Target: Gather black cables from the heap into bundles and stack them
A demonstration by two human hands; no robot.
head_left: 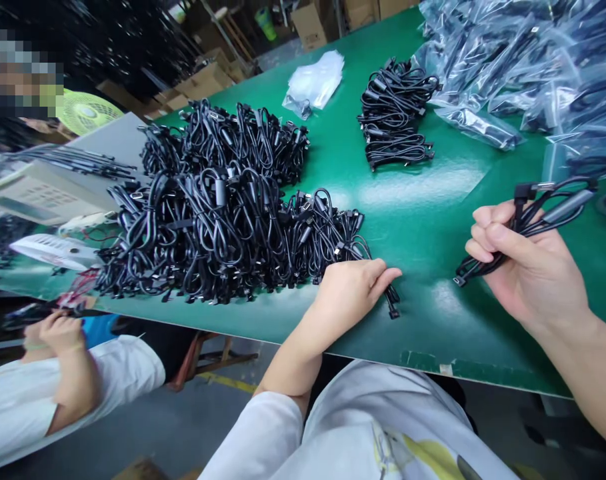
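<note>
My right hand (530,267) is closed around a folded black cable bundle (565,210), held above the green table at the right. Its connectors stick out on both sides of the fist. At the right end of a large pile of black cables (233,213), my left hand (355,290) has its fingers curled over another cable bundle (391,300). The connector end of that bundle shows below the thumb, while the hand's back hides most of the grip. Bundled cables (397,113) lie in a smaller stack beyond the hands.
Clear plastic bags with cables (513,73) heap up at the far right. Flat clear bags (315,80) lie at the back of the green table (427,333). A co-worker's hands (57,333) are at the left, near a beige device (43,193) and a green fan (87,110).
</note>
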